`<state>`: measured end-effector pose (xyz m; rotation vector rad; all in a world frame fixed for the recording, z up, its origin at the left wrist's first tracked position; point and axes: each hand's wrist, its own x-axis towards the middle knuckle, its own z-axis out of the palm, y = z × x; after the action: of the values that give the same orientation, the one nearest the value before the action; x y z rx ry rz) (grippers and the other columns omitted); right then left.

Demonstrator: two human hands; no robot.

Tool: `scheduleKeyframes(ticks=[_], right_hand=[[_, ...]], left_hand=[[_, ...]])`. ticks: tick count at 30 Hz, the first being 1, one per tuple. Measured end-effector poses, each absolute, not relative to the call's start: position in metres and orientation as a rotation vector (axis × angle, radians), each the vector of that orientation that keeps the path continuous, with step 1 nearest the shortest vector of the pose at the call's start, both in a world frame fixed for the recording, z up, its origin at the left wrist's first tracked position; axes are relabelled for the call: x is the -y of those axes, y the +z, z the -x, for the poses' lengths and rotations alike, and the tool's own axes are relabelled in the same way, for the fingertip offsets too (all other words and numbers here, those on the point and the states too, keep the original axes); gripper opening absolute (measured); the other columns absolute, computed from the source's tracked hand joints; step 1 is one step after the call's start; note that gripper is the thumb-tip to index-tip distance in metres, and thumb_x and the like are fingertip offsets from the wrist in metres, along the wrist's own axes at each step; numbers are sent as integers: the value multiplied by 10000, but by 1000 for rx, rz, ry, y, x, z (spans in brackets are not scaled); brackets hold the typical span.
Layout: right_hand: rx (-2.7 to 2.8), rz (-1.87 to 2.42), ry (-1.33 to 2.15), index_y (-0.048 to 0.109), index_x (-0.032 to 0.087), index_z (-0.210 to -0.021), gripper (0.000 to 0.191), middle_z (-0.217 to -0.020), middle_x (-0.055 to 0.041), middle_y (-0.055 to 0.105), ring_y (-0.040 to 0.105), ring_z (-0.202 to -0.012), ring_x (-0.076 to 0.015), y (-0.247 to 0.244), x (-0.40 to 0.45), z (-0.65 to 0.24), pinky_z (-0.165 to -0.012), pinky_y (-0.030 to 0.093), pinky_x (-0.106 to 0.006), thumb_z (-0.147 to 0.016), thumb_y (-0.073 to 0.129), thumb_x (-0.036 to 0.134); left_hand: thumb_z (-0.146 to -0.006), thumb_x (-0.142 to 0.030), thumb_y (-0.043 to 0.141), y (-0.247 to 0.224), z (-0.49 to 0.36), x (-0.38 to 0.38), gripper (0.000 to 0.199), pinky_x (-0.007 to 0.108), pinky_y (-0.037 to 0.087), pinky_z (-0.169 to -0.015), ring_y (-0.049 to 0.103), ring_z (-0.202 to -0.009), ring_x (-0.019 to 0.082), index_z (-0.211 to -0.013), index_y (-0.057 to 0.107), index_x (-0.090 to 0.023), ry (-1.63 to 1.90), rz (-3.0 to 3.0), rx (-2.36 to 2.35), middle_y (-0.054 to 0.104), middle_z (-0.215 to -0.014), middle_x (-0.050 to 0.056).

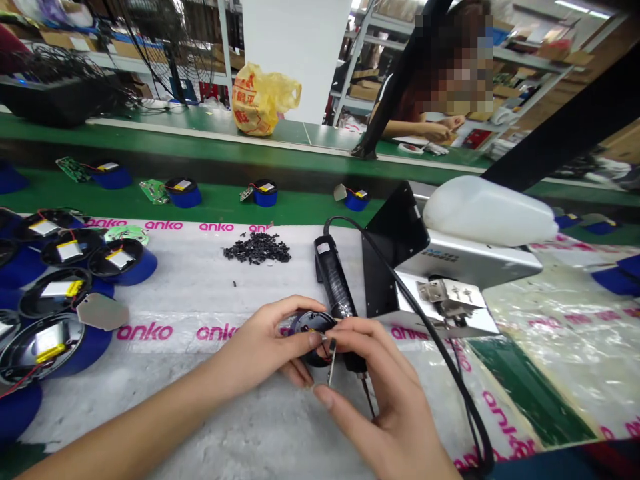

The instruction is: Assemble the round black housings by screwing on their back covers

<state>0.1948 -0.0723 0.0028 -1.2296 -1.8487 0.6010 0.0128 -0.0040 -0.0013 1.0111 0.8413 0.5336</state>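
Note:
Near the middle of the covered bench, my left hand (273,343) is wrapped round a small round black housing (310,323) with wires in it. My right hand (377,373) pinches a thin board (332,360), seen edge-on, at the housing's right side. Fingers of both hands nearly meet at the wires, and they hide much of the housing. Just behind my right hand lies a black electric screwdriver (333,277), its bit pointing toward me. Small black parts (257,248) form a pile beyond my left hand.
Several blue housings with batteries (125,260) crowd the left side. A metal feeder machine (460,257) with a black cable stands at the right, a white bottle (490,210) on top. More housings (265,193) line the green belt. Another person (425,130) sits across it.

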Motion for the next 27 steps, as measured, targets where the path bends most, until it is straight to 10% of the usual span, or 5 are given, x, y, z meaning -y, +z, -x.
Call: scheduleKeyframes(ticks=[27], right_hand=[[2089,1105,156,626,164,-1175,269,-1176,-72,659,628,-1131,-148,3,56,-197,-1131,434,-266,-915,671,217]], left_hand=[[-901,-291,622,0,-20,14,202,156,502,-406,599,-421,95,-1094,623,-231,597,-1053,-896,600,-569,-67]])
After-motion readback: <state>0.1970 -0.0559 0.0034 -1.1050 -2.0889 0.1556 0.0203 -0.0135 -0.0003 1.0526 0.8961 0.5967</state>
